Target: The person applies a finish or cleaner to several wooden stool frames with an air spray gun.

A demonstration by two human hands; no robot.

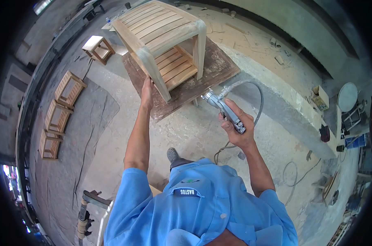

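A slatted wooden stool (161, 28) with a lower slatted shelf stands on a brown, stained board (218, 61). My left hand (147, 92) is at the stool's near left leg, low down by the board's edge; its fingertips are partly hidden behind the leg, so its grip cannot be made out. To the right of the board, my right hand (240, 123) is wrapped round the handle of a metal spray gun (226, 107). The gun's nozzle points up and left, towards the stool, without touching it. A grey hose (261, 96) curves from the gun down behind my right hand.
Several similar wooden stools (50, 145) stand on the floor at the left, with another (99, 48) further back. A low concrete ledge (292, 96) runs along the right. Hose loops (290, 176) lie on the right floor. A metal stand (83, 217) is at lower left.
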